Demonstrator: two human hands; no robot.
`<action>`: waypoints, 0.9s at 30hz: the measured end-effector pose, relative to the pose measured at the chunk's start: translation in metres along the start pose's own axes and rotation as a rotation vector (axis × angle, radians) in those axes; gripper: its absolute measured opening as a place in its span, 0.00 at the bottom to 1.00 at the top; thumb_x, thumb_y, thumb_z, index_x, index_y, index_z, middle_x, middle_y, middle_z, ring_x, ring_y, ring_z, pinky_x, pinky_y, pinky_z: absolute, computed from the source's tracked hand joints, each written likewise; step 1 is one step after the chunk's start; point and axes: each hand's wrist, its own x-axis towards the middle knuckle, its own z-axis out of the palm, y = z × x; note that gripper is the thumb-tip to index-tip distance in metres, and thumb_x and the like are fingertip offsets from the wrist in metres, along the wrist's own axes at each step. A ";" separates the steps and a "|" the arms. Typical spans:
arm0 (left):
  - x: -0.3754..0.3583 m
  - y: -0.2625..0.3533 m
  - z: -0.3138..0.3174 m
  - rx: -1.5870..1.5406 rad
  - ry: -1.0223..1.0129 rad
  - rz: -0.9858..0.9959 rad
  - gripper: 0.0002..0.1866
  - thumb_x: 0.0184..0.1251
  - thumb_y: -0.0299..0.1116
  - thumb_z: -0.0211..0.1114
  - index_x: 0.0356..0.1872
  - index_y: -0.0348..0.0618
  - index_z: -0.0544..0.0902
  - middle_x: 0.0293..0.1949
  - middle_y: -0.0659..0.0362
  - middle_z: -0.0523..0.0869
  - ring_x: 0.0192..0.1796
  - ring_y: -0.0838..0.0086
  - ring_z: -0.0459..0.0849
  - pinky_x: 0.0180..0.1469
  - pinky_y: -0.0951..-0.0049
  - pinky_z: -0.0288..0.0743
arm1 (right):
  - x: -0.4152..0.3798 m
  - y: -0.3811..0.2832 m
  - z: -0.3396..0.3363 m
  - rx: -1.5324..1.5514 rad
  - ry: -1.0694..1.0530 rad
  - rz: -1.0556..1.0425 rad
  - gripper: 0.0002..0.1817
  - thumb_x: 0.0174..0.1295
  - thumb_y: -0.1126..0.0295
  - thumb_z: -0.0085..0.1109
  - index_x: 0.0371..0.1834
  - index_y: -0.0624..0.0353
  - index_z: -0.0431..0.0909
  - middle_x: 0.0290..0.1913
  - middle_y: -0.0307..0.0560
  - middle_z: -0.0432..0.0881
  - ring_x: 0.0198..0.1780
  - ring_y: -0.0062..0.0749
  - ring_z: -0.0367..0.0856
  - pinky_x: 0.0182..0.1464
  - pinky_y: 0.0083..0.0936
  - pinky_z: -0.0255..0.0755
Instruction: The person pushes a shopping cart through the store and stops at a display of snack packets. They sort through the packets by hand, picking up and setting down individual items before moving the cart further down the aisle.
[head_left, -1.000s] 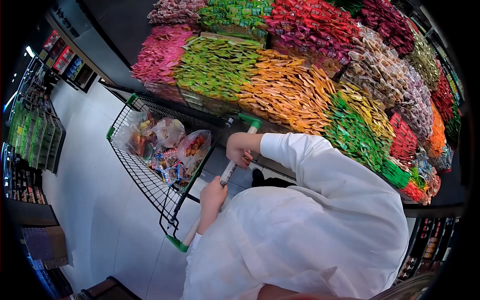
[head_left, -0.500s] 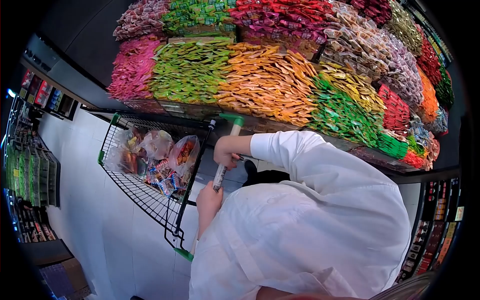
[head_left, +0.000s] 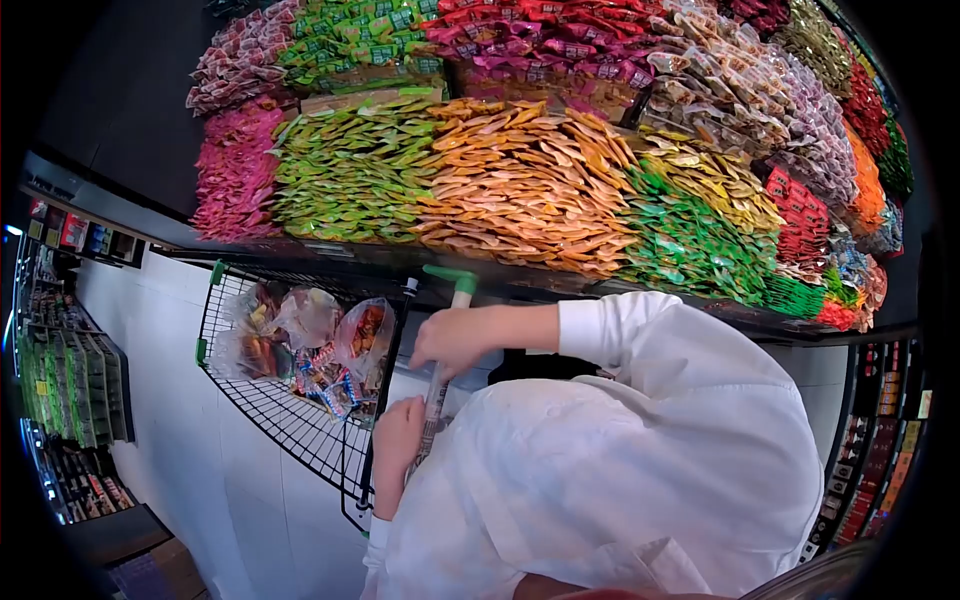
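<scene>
White shirt [head_left: 590,470] filled foreground. Left hand [head_left: 398,437] was at handle [head_left: 437,395]; fingers mostly hidden from where I stood, couldn't tell how closed or whether gripping. Right hand [head_left: 452,340] lay over handle, nearer green cap [head_left: 450,273]; fingers bent downward, how tightly closed couldn't tell. Cart [head_left: 262,408] stood just ahead, bags [head_left: 308,318] and small packets [head_left: 338,388] inside. Beside it rose orange pile [head_left: 530,185], green pile [head_left: 352,170]. Shelves [head_left: 70,385] stood well apart, across floor [head_left: 190,430].

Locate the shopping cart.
Head view, left of centre: the shopping cart stands below the light-green packets in the image, with the right hand at its handle.
</scene>
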 end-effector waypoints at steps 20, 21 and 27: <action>0.222 0.190 -0.077 0.303 0.518 0.951 0.15 0.62 0.27 0.61 0.50 0.41 0.81 0.52 0.54 0.80 0.58 0.56 0.75 0.62 0.60 0.66 | -0.161 0.160 -0.170 -0.316 0.576 0.839 0.16 0.67 0.62 0.54 0.54 0.57 0.78 0.39 0.54 0.85 0.39 0.48 0.84 0.44 0.39 0.78; 0.226 0.194 -0.081 0.361 0.491 0.998 0.15 0.63 0.29 0.62 0.51 0.42 0.81 0.54 0.54 0.80 0.59 0.57 0.74 0.62 0.60 0.66 | -0.164 0.157 -0.167 -0.333 0.605 0.840 0.15 0.66 0.63 0.54 0.53 0.55 0.79 0.39 0.53 0.85 0.39 0.48 0.84 0.44 0.39 0.78; 0.260 0.201 -0.090 0.450 0.361 1.153 0.14 0.57 0.35 0.69 0.45 0.49 0.85 0.59 0.56 0.76 0.65 0.56 0.68 0.65 0.57 0.61 | -0.181 0.156 -0.148 -0.247 0.801 0.826 0.15 0.65 0.66 0.56 0.54 0.55 0.79 0.42 0.52 0.85 0.40 0.48 0.84 0.44 0.38 0.78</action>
